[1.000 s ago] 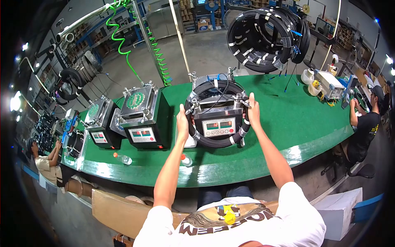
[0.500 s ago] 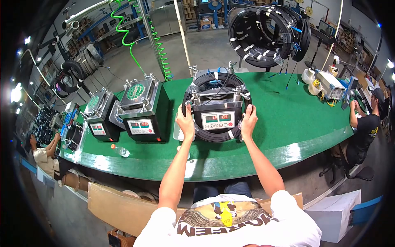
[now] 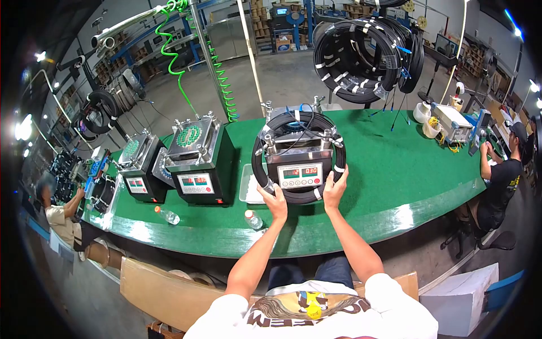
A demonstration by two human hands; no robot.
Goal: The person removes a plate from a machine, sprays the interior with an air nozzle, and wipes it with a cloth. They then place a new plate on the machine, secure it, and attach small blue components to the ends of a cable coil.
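A coil of black cable (image 3: 259,168) rings the front of a metal-topped machine (image 3: 300,159) whose red display reads 12 and 0.30. My left hand (image 3: 275,201) grips the coil at its lower left, and my right hand (image 3: 336,189) grips it at its lower right. The coil's top rests around the machine's metal clamps. Close to my left hand are a small clear bottle (image 3: 253,219) and a white tray (image 3: 249,183) on the green table.
Two similar machines (image 3: 201,161) (image 3: 139,169) stand left on the green table (image 3: 372,198), near another bottle (image 3: 167,215). Black coils (image 3: 361,56) hang behind. One co-worker (image 3: 502,175) sits right, another (image 3: 59,214) left. A white instrument (image 3: 453,123) stands at the right.
Both hands have moved down the coil's sides to its lower part and closer together. The bottle and tray near my left hand show more. The display now reads 0.30.
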